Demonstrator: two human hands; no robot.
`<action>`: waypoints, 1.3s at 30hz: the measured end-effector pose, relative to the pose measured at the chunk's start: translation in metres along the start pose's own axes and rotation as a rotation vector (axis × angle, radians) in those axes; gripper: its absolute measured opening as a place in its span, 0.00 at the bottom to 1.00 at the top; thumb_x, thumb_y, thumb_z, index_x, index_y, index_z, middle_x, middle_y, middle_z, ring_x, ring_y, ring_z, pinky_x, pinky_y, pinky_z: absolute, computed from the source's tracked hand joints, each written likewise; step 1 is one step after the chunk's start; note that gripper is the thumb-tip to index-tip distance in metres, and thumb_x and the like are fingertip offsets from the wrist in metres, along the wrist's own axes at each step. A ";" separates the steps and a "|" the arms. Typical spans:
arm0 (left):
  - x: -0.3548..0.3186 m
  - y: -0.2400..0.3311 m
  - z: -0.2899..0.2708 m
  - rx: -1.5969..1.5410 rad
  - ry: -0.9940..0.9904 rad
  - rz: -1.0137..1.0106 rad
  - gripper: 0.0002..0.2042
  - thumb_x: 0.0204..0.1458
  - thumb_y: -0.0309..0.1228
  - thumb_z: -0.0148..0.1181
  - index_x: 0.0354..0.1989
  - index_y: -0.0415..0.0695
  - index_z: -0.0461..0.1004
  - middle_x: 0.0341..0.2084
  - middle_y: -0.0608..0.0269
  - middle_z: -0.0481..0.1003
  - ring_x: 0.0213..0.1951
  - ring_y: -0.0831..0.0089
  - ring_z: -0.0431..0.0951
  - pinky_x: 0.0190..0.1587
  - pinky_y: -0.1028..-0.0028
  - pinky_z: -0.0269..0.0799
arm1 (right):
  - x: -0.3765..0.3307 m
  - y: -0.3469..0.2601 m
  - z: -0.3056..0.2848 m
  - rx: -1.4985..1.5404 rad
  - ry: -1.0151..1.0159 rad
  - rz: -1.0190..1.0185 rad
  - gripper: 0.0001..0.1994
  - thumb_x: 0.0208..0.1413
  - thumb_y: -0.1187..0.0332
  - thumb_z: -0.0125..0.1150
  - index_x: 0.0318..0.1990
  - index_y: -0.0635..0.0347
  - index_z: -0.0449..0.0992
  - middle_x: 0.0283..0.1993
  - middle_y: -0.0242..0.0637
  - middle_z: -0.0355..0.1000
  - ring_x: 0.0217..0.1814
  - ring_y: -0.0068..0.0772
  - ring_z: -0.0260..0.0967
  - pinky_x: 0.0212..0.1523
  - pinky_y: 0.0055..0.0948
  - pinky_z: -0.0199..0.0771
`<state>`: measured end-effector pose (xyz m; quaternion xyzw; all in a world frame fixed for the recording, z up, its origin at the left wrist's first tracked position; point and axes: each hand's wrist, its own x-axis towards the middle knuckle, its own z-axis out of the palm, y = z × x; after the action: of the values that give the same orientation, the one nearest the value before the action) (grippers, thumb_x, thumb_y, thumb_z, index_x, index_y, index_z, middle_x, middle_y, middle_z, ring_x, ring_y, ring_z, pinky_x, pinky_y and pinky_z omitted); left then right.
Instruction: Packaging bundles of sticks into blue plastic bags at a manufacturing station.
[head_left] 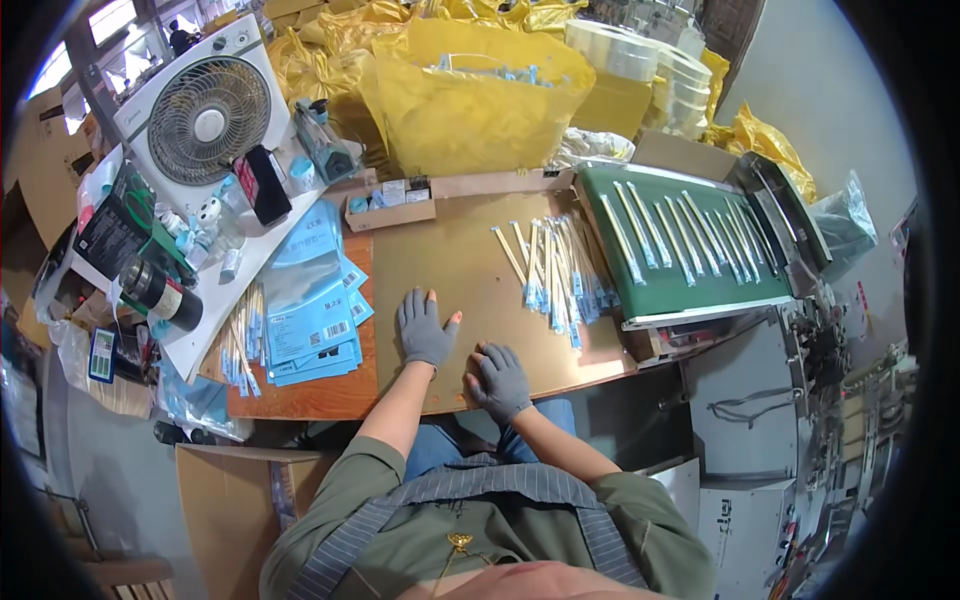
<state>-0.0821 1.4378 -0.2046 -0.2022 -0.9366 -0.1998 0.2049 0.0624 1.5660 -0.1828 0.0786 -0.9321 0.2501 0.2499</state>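
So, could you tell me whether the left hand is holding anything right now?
Empty: the left hand lies flat, fingers spread, on the brown board.

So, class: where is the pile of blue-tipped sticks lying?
In the head view, the pile of blue-tipped sticks lies on the brown table, right of centre, beside the green conveyor.

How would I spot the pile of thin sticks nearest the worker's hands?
Start at the green conveyor belt on the right. Just left of it, on the brown table, lies a loose pile of sticks. Unlike the sticks spaced in rows on the belt, these overlap untidily.

wooden table (470, 270), packaged sticks (555, 270), blue pouches (312, 320)
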 end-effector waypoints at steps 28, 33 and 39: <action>0.046 -0.004 0.027 -0.201 -0.091 0.178 0.34 0.51 0.51 0.53 0.58 0.34 0.61 0.53 0.42 0.65 0.57 0.50 0.63 0.60 0.59 0.54 | 0.121 0.147 0.014 0.818 0.233 0.777 0.22 0.46 0.55 0.65 0.43 0.64 0.75 0.41 0.44 0.73 0.43 0.37 0.71 0.45 0.34 0.70; 0.038 -0.007 0.029 -0.203 -0.002 0.163 0.37 0.49 0.53 0.55 0.58 0.33 0.59 0.53 0.42 0.66 0.56 0.50 0.63 0.60 0.58 0.54 | 0.034 0.085 -0.012 0.301 0.273 0.512 0.18 0.48 0.64 0.63 0.46 0.64 0.71 0.44 0.47 0.70 0.48 0.46 0.68 0.51 0.33 0.68; 0.043 -0.001 0.027 -0.216 -0.021 0.134 0.39 0.48 0.55 0.55 0.58 0.33 0.60 0.53 0.42 0.65 0.57 0.52 0.63 0.61 0.59 0.53 | -0.010 0.060 -0.044 -0.047 0.210 0.320 0.20 0.47 0.66 0.60 0.48 0.62 0.69 0.51 0.48 0.66 0.53 0.50 0.64 0.53 0.40 0.66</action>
<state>-0.1273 1.4620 -0.2077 -0.2872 -0.8962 -0.2832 0.1848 0.0733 1.6400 -0.1802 -0.1032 -0.9070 0.2718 0.3046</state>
